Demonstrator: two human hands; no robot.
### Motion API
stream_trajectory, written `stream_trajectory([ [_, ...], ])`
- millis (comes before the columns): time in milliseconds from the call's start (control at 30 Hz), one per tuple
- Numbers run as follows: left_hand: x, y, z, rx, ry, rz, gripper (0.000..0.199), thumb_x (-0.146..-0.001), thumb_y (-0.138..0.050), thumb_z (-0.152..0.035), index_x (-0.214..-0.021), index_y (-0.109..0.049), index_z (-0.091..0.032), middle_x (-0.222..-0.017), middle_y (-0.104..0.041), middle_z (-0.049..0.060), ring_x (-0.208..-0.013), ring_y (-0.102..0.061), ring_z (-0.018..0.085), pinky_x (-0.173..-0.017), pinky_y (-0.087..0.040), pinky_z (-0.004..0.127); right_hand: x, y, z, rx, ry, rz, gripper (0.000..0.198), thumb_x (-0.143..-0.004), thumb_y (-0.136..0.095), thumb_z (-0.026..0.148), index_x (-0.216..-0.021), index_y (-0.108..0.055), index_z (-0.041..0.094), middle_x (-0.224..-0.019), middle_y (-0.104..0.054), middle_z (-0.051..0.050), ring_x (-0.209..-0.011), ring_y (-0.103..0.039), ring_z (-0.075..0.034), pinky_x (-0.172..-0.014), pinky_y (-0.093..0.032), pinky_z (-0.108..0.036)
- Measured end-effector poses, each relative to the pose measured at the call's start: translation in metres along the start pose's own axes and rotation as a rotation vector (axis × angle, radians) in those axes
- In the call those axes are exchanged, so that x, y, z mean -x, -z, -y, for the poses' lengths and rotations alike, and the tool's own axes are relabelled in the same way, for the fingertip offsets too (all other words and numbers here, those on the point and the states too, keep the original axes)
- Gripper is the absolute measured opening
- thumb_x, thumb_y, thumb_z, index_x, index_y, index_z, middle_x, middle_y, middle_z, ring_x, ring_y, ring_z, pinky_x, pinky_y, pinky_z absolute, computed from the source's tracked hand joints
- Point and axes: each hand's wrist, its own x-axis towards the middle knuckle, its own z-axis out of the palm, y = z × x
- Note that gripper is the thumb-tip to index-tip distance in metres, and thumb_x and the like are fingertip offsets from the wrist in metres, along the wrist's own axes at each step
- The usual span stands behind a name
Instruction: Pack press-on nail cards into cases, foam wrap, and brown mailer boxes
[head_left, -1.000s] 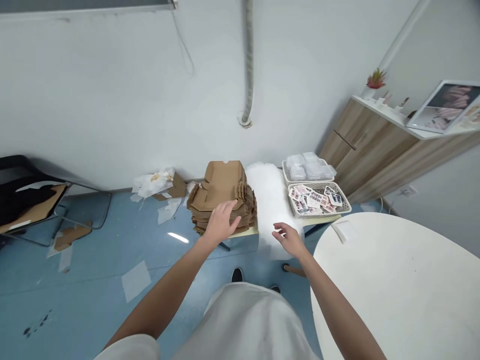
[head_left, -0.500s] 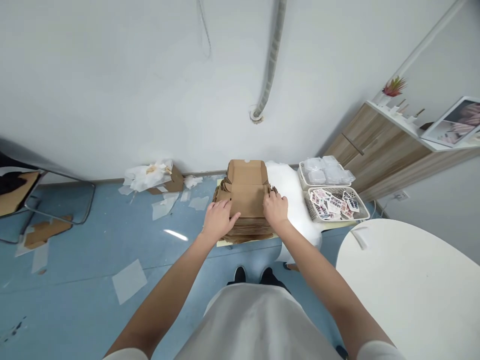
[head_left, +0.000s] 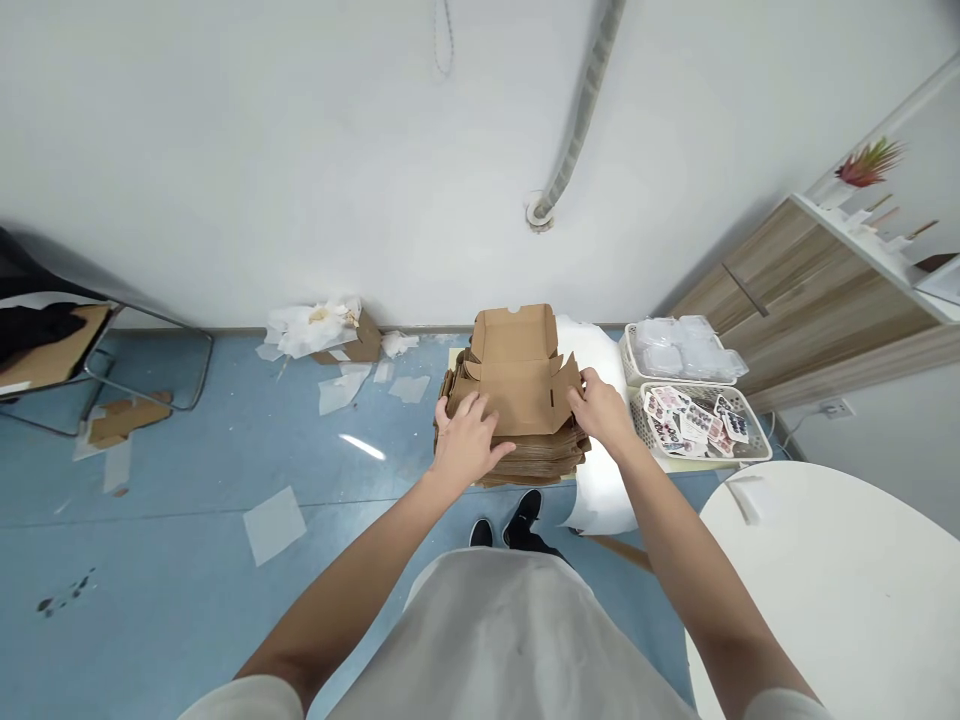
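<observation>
Near the surface's left edge (head_left: 453,357), right fingers (head_left: 590,376) are pinching the carton (head_left: 517,388) by its flap (head_left: 565,380), left fingers (head_left: 469,402) resting splayed opposite.

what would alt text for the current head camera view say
A person's left hand touches an unfolded cardboard box atop a stack, with the right hand at its right flap. A white sheet and two baskets, the nearer holding printed cards, are to the right.

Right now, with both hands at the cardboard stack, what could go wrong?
The top box could drag others along, since the stack looks uneven. Its raised side flap, where the right hand is, might crease if pulled hard. The white sheet beside the stack hangs down, so it might get snagged.
</observation>
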Motion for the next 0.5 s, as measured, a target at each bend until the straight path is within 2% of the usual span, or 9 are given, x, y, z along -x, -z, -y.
stream_trajectory([
  [133,-0.011,-0.005,-0.006,0.062,-0.061,0.095,0.023,-0.084,-0.041,-0.030,-0.095,-0.061,-0.025,-0.088,-0.066,0.005,-0.085,-0.060,0.022,-0.101,-0.015,0.049,0.005,0.005,-0.011,-0.394,0.000,0.065,0.032,-0.081,-0.038,0.044,-0.100,-0.044,0.020,-0.069,-0.063,-0.002,-0.059,-0.058,-0.017,-0.055,-0.038,-0.026],
  [233,-0.014,-0.008,-0.004,0.074,-0.050,0.105,0.026,-0.085,-0.037,-0.026,-0.088,-0.062,-0.025,-0.078,-0.067,0.003,-0.075,-0.061,0.019,-0.100,-0.019,0.045,0.028,-0.003,-0.016,-0.556,0.046,-0.016,0.043,-0.079,-0.040,0.052,-0.107,-0.041,0.020,-0.081,-0.065,-0.003,-0.065,-0.058,-0.017,-0.062,-0.041,-0.028],
  [300,-0.015,-0.008,-0.003,0.064,-0.052,0.105,0.026,-0.085,-0.037,-0.027,-0.087,-0.063,-0.025,-0.076,-0.068,0.003,-0.074,-0.062,0.019,-0.100,-0.019,0.045,0.046,-0.013,-0.016,-0.476,0.069,-0.116,0.041,-0.080,-0.038,0.052,-0.104,-0.046,0.019,-0.087,-0.065,-0.007,-0.074,-0.058,-0.019,-0.070,-0.040,-0.032],
  [367,-0.014,-0.007,-0.002,0.057,-0.059,0.098,0.027,-0.086,-0.036,-0.027,-0.091,-0.062,-0.025,-0.080,-0.068,0.003,-0.076,-0.062,0.019,-0.101,-0.018,0.045,0.060,-0.023,-0.016,-0.310,0.189,-0.059,0.037,-0.078,-0.043,0.053,-0.091,-0.055,0.020,-0.087,-0.065,-0.008,-0.086,-0.056,-0.023,-0.082,-0.034,-0.040],
  [433,-0.012,-0.004,-0.001,0.059,-0.069,0.075,0.029,-0.087,-0.034,-0.027,-0.099,-0.060,-0.026,-0.091,-0.068,0.003,-0.083,-0.062,0.019,-0.102,-0.017,0.045,0.064,-0.029,-0.016,-0.236,0.259,0.005,0.036,-0.078,-0.044,0.053,-0.083,-0.059,0.021,-0.085,-0.066,-0.008,-0.093,-0.054,-0.026,-0.089,-0.027,-0.046],
  [500,-0.010,-0.002,-0.001,0.074,-0.087,0.043,0.031,-0.087,-0.033,-0.026,-0.107,-0.057,-0.027,-0.105,-0.064,0.003,-0.091,-0.060,0.019,-0.103,-0.015,0.044,0.060,-0.026,-0.019,-0.328,0.233,-0.016,0.039,-0.080,-0.040,0.052,-0.095,-0.058,0.021,-0.093,-0.066,-0.009,-0.094,-0.054,-0.025,-0.088,-0.029,-0.046],
])
